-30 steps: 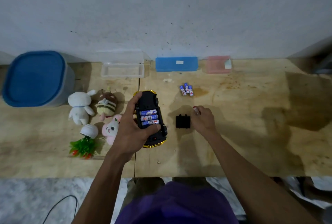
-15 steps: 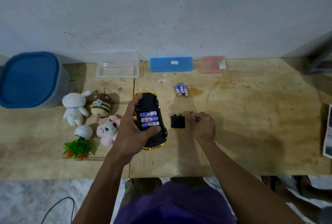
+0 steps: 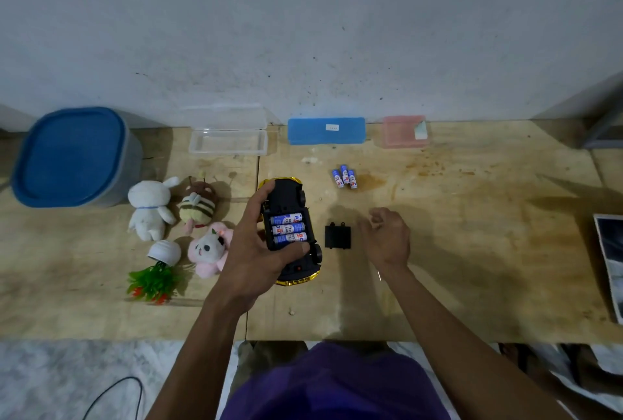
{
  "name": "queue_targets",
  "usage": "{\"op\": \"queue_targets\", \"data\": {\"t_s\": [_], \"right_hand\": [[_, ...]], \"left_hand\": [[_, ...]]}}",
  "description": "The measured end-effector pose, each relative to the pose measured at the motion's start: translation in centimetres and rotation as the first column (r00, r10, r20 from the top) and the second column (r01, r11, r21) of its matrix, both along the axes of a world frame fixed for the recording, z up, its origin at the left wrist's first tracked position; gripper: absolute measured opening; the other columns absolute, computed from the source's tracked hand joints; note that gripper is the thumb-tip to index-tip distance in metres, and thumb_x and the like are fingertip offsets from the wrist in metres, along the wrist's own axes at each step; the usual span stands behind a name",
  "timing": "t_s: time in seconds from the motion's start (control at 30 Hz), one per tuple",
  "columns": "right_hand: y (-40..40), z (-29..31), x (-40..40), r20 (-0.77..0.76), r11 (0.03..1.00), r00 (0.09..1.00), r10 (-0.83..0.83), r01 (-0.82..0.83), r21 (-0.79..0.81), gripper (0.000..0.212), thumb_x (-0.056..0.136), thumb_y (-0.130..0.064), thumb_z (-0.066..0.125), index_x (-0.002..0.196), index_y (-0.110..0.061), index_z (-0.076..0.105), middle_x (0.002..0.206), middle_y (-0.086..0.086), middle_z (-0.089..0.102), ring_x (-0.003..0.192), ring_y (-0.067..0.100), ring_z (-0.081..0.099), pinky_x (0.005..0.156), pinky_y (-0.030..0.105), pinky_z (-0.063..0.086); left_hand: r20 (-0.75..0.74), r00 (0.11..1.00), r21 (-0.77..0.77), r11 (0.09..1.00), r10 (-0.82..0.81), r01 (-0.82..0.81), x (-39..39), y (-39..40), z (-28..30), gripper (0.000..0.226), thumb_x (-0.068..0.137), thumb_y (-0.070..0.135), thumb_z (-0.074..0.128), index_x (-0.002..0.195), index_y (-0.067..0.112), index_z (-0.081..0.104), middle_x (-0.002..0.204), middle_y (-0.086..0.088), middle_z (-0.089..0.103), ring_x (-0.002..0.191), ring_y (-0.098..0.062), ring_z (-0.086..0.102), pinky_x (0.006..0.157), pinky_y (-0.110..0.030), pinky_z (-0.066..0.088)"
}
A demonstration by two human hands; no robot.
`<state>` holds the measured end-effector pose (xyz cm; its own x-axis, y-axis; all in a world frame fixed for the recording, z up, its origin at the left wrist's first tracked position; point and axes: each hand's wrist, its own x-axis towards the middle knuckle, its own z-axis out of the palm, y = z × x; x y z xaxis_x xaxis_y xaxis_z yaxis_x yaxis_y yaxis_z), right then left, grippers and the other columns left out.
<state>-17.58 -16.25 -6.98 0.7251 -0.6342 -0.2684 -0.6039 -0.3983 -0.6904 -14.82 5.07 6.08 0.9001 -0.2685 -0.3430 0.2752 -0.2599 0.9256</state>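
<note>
On the pale wooden table [image 3: 472, 251], a little left of its middle, the yellow plastic toy car [image 3: 286, 197] is belly up. Its long axis runs from the person toward the wall, and the far end leans slightly left. The left hand [image 3: 251, 258] grips it from the left, index finger along the side, thumb below three blue-and-white batteries [image 3: 288, 228] lying crosswise. The right hand [image 3: 387, 237] hovers apart, just right of the small black rectangular cover [image 3: 337, 236], with fingers curled — whether it pinches something, I cannot tell.

battery cover [image 3: 337, 236] beside car [image 3: 286, 199], tabletop [image 3: 488, 251] open right
</note>
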Motion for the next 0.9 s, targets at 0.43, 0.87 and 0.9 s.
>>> {"op": "queue_targets", "data": {"t_s": [0.43,0.87,0.9], "right_hand": [[4.4,16.4,-0.6,0.224,0.840,0.958,0.176,-0.265,0.473,0.019,0.097,-0.030,0.062,0.110,-0.034,0.076,0.108,-0.007,0.068,0.096,0.011,0.067,0.090,0.038,0.058],[3.9,17.1,-1.1,0.129,0.649,0.992,-0.012,-0.090,0.756,0.022,0.100,-0.015,0.058,0.108,-0.022,0.076,0.103,-0.004,0.077,0.100,0.015,0.073,0.089,0.033,0.060],[3.9,17.1,-1.1,0.135,0.649,0.991,-0.015,-0.093,0.755,0.022,0.100,-0.015,0.057,0.107,-0.023,0.077,0.103,-0.004,0.077,0.099,0.014,0.073,0.087,0.031,0.060]], "left_hand": [[0.200,0.979,-0.080,0.996,-0.032,0.049,0.4,-1.4,2.8,0.100,0.074,-0.014,0.079,0.142,0.048,0.038,0.126,0.029,0.060,0.117,-0.017,0.064,0.092,-0.038,0.059],[0.251,0.964,-0.055,0.993,-0.086,0.103,-0.3,-2.4,2.7,0.102,0.073,-0.014,0.080,0.148,0.037,0.034,0.128,0.035,0.055,0.118,-0.007,0.062,0.092,-0.028,0.058],[0.245,0.966,-0.060,0.994,-0.079,0.097,-0.3,-2.3,2.6,0.102,0.072,-0.014,0.080,0.147,0.039,0.035,0.127,0.035,0.055,0.117,-0.008,0.063,0.091,-0.030,0.059]]}}
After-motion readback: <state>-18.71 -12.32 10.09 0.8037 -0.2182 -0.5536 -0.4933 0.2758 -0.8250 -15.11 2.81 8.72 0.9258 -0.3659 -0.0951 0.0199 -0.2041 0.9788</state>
